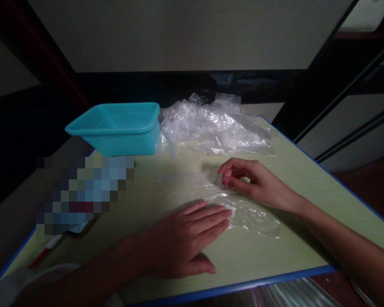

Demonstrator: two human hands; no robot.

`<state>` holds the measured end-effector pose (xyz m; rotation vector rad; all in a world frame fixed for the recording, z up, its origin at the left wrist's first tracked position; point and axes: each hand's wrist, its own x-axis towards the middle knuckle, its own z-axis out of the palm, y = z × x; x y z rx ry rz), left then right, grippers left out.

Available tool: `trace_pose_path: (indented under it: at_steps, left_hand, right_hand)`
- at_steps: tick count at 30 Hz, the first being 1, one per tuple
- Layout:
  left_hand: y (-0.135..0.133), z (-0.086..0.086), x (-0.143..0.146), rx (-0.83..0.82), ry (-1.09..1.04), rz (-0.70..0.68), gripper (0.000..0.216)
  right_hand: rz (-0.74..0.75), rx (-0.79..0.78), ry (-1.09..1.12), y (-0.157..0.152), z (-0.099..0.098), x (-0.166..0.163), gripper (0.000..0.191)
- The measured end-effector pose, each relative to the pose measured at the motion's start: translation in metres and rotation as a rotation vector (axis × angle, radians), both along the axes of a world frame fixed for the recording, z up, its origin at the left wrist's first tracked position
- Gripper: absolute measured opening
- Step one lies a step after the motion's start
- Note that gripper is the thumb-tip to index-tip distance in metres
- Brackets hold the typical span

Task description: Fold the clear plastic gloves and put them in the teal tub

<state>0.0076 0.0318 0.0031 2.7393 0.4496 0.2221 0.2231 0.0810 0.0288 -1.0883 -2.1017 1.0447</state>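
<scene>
Nearest the camera in the head view, the left hand [187, 238] lies palm down, its fingers extended and slightly spread, gripping nothing, with the fingertips resting on a clear plastic bag [256, 219]. That bag is spread on the desk [275, 258], in front of the person and beneath both hands; its film is thin, glossy and creased, with puckers near the right end and a flatter, barely visible stretch to the left. Beyond it, the right hand [252, 181] curls above the bag's far part, thumb and index finger drawn close together; whether they pinch the film, I cannot tell. The step in hand looks like smoothing the bag flat. To do it well, the left palm should probably bear down lightly and evenly, anchoring the film while the right hand draws the far edge taut; pressing hard would likely drag such slippery plastic into fresh wrinkles. Working from the middle outward should suit the puckers best. Behind, a heap of crumpled plastic bags [217, 123] gleams in stiff, irregular folds, beside a turquoise plastic basin [124, 145] with smooth, tapering walls and a rounded rim. At left lie a pixelated flat item [89, 192] and a slim red-and-white pen [48, 250]. Pale grain covers the desktop, edged in blue.
</scene>
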Motion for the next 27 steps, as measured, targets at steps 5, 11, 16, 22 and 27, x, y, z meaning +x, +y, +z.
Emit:
trace_pose_path:
  at_steps: [5,11,16,22,27]
  left_hand:
    - [-0.003,0.004,0.0,-0.05,0.036,0.01,0.067]
    - [-0.006,0.007,0.0,-0.054,0.082,0.022,0.066]
    - [-0.005,0.007,0.0,-0.061,0.071,0.02,0.065]
    - [-0.005,0.007,0.0,-0.072,0.072,0.011,0.065]
    - [-0.006,0.009,-0.001,-0.07,0.061,0.013,0.064]
  right_hand:
    - [0.07,-0.015,-0.035,-0.002,0.0,-0.001,0.009]
    - [0.043,-0.052,0.024,-0.002,0.001,0.001,0.008]
    - [0.157,-0.226,0.109,0.0,-0.008,-0.001,0.012]
    - [0.171,-0.318,0.084,0.006,-0.02,-0.002,0.015]
    - [0.057,-0.205,0.057,0.01,-0.017,0.003,0.012]
